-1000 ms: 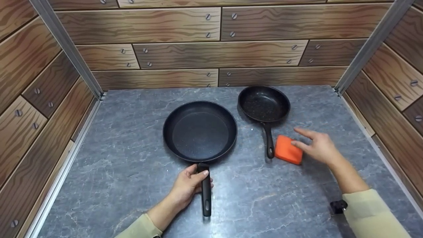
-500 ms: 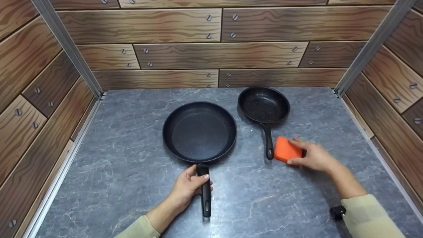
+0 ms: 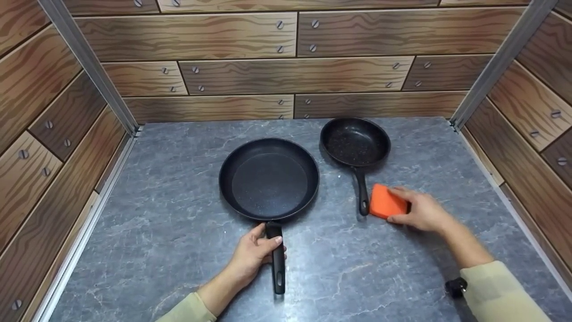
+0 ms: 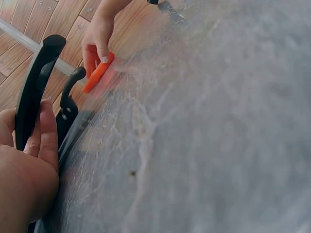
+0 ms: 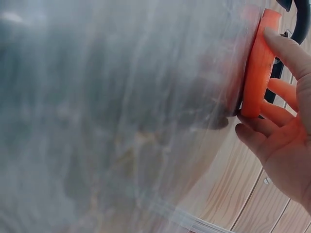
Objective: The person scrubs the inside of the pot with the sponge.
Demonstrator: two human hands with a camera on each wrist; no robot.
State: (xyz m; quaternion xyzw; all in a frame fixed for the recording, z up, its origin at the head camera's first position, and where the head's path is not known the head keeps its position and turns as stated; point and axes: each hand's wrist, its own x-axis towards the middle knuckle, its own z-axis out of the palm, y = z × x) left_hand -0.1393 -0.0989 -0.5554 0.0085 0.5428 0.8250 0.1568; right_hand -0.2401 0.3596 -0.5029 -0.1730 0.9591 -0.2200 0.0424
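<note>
My left hand (image 3: 254, 252) grips the black handle of the large frying pan (image 3: 269, 183) close to the pan's body, thumb on top. In the left wrist view, the fingers wrap under that handle (image 4: 36, 87). A rounded, square orange sponge (image 3: 387, 202) lies flat on the table, right beside the handle end of a smaller frying pan (image 3: 356, 142). My right hand (image 3: 424, 211) holds the sponge by its right side, thumb at the near edge and fingers at the far edge. In the right wrist view, the sponge (image 5: 261, 65) sits between thumb and fingers, on the surface.
Both pans stand upright on a grey marbled tabletop (image 3: 178, 214), the smaller one farther back and to the right. Wood-patterned walls (image 3: 250, 36) with metal corner rails enclose the back and sides. A small black device (image 3: 456, 287) is at the right sleeve.
My right hand has come down from above the sponge and taken hold of its edges. The left hand and both pans stay where they were.
</note>
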